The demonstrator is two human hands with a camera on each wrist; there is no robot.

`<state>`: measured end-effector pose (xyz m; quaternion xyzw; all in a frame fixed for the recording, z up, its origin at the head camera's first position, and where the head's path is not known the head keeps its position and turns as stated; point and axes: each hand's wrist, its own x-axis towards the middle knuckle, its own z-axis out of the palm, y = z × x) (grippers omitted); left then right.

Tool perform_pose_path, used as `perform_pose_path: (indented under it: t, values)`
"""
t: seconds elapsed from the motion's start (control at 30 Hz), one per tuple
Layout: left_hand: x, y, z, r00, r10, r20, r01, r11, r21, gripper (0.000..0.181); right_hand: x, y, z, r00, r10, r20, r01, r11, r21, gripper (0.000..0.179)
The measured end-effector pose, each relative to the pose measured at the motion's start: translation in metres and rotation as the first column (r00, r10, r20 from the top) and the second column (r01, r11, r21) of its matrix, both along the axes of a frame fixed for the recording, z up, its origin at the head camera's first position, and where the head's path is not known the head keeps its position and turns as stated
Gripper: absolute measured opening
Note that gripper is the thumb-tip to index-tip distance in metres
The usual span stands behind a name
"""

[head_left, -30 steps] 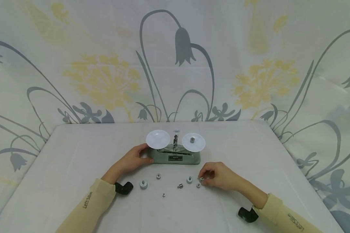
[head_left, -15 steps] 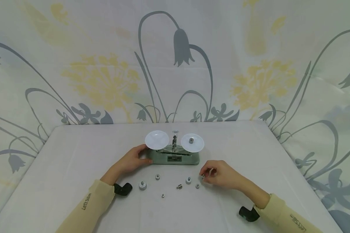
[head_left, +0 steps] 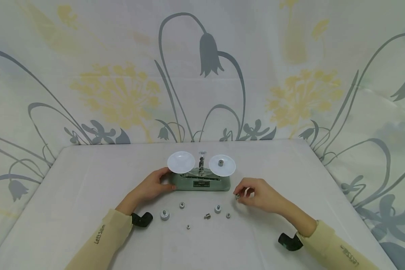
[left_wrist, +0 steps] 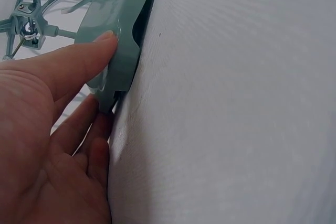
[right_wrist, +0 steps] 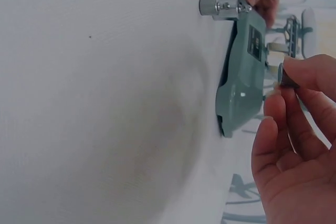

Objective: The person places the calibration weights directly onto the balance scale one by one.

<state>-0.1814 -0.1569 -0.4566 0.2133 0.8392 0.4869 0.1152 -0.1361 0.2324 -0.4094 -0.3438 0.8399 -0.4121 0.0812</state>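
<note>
A balance scale with a green base (head_left: 185,183) and two white pans stands on the table. My left hand (head_left: 151,185) grips the base's left end, thumb on the front and fingers behind, as the left wrist view shows. A metal weight (head_left: 221,162) sits on the right pan (head_left: 230,168), while the left pan (head_left: 181,162) bears nothing. My right hand (head_left: 259,194) pinches another small metal weight (right_wrist: 285,78) between thumb and fingertips. It hovers close over the table, just right of the base's front corner.
Several knobbed metal weights lie scattered in front of the scale, among them a large one (head_left: 164,215) at left, one tipped on its side (head_left: 207,216) and a tiny one (head_left: 188,227). Black wrist-worn devices (head_left: 142,219) hang at both sleeves. A flowered cloth (head_left: 138,93) rises behind the table.
My right hand has lifted the small weight from beside the others and carried it slightly up and away towards the scale. The left hand has stayed on the base.
</note>
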Motion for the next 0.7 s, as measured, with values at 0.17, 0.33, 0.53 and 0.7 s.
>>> perform_pose_path:
  t: [0.17, 0.33, 0.53, 0.7]
  values:
    - [0.0, 0.0, 0.0, 1.0, 0.001, 0.001, -0.001, 1.0, -0.002, 0.066, -0.003, 0.001, 0.009, 1.0, -0.008, -0.012, 0.009, 1.0, 0.013, 0.019]
    - [-0.001, 0.0, 0.0, 1.0, -0.002, -0.007, 0.002, 1.0, 0.0, 0.066, -0.007, 0.003, 0.015, 0.998, -0.022, -0.051, 0.022, 1.0, 0.002, 0.019]
    - [-0.001, 0.0, -0.001, 1.0, -0.006, -0.012, 0.006, 1.0, -0.003, 0.066, -0.01, 0.003, 0.026, 0.997, -0.052, -0.049, 0.051, 0.999, -0.013, 0.022]
    - [-0.001, 0.0, 0.0, 1.0, -0.016, -0.017, 0.016, 1.0, -0.001, 0.065, -0.015, 0.004, 0.033, 0.996, -0.053, -0.072, 0.051, 0.998, -0.025, 0.022]
